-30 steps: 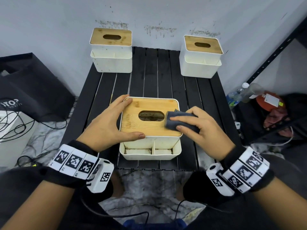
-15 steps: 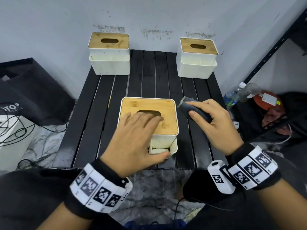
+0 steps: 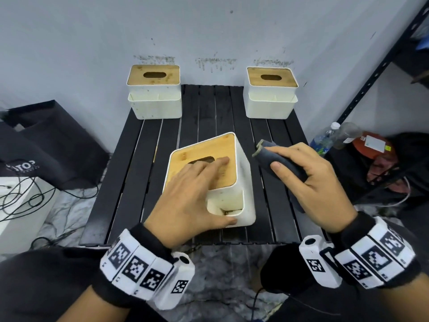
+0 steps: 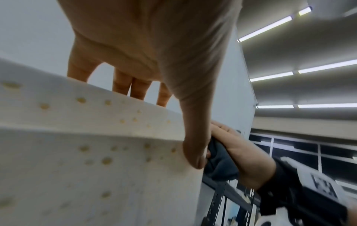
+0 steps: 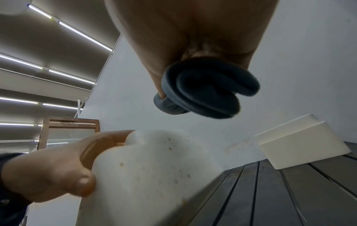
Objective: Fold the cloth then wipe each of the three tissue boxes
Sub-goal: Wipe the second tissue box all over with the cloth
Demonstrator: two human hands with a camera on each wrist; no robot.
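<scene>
clearly the near tissue box [image 3: 210, 180] is being turned so a side comes round to the cloth: it sits skewed on the black slatted table [image 3: 130, 173], one white side wall facing the right. the left hand [image 3: 185, 196] lies spread over it, fingers straight across the bamboo lid by the slot, thumb hooked against the near white wall; it presses and steers rather than clasps, which looks like the point, since a flat palm can pivot the box without lifting it clear.

the right hand [image 3: 308, 180] waits just right of the box, fingers and thumb curled round the dark folded cloth [image 3: 278, 162]. in the right wrist view the cloth shows as a tight wad of layers, so the folding seems done, and one end pokes out past the fingers towards the far side. it is near the box wall but apart from it, as far as i can tell.

the white walls carry small yellowish specks, so a side wipe looks like the next job. two more tissue boxes stand at the far edge against the wall, the far left box [image 3: 154, 91] and the far right box [image 3: 271, 92], both square and untouched, well away from either hand.
</scene>
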